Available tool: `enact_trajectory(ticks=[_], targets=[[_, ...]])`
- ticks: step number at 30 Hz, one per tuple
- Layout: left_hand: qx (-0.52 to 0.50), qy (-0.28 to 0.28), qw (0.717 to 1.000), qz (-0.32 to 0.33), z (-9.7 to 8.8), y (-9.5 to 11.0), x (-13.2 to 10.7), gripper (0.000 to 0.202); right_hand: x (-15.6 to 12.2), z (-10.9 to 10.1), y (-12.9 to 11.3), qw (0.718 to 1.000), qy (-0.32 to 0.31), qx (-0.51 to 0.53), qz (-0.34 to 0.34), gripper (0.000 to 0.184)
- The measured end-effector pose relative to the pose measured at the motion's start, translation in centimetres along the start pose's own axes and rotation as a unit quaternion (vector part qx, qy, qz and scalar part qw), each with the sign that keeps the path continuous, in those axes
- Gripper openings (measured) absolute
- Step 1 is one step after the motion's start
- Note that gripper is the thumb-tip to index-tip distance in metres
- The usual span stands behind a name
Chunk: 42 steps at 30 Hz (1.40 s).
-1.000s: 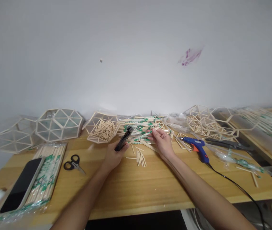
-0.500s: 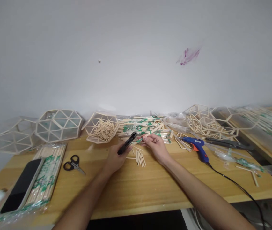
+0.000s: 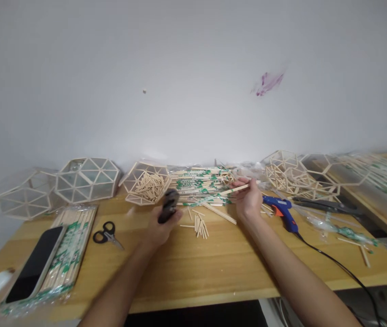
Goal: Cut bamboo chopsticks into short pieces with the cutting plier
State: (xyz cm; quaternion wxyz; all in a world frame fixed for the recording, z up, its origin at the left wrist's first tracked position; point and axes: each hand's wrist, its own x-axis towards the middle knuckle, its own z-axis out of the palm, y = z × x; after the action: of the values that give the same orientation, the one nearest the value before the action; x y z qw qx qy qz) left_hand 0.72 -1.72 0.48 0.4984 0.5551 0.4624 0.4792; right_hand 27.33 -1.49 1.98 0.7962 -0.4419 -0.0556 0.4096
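My left hand (image 3: 162, 227) is closed around a black hand tool (image 3: 169, 206), blurred by motion, so its exact kind is unclear. Farther right, my right hand (image 3: 250, 200) is turned partly palm up. Its thumb and fingers grip a pale wooden chopstick (image 3: 236, 189), with a green-printed clear wrapper (image 3: 208, 198) trailing toward the left. Between the hands, a pair of bare chopsticks (image 3: 221, 214) lies slanted on the table. Just below are several short cut sticks (image 3: 200, 226). Behind them is a pile of wrapped chopsticks (image 3: 196, 179).
A stick-frame bowl (image 3: 134, 170) holds short pieces; more stick frames (image 3: 87, 179) stand left. Scissors (image 3: 109, 235), a phone (image 3: 35, 263) and a chopstick pack (image 3: 72, 245) lie left. A blue glue gun (image 3: 283, 211) with a cord lies right, near a pile of stick frames (image 3: 302, 181).
My hands have moved apart: the right went right with the chopstick and wrapper, the left drew slightly left with the black tool. A bare chopstick pair now lies between them.
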Motion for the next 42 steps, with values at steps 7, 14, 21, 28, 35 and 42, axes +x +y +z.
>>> enact_trajectory(ticks=[7,14,21,28,35,42], targets=[[-0.188,0.001,0.982,-0.025,-0.6,1.7,0.2,0.027,0.6,-0.2,-2.1,0.995,-0.01,0.048,-0.091,0.035],[-0.291,-0.157,0.936,-0.118,-0.6,1.8,0.3,0.031,-3.1,0.0,-1.2,0.901,-0.363,-0.219,0.092,0.037],[-0.246,-0.11,0.956,-0.117,0.1,1.4,0.4,0.035,-6.2,0.2,0.4,0.729,-0.56,-0.357,0.166,0.031],[-0.147,-0.113,0.979,-0.09,0.3,1.0,0.4,0.029,-5.4,0.1,1.1,0.878,-0.392,-0.213,0.175,0.033],[-0.085,-0.177,0.971,-0.138,1.6,0.7,-0.2,0.038,-5.2,0.3,1.6,0.903,-0.356,-0.152,0.187,0.039],[-0.114,-0.095,0.979,-0.143,2.2,0.0,0.0,0.039,-5.1,0.3,1.7,0.908,-0.348,-0.147,0.18,0.029]])
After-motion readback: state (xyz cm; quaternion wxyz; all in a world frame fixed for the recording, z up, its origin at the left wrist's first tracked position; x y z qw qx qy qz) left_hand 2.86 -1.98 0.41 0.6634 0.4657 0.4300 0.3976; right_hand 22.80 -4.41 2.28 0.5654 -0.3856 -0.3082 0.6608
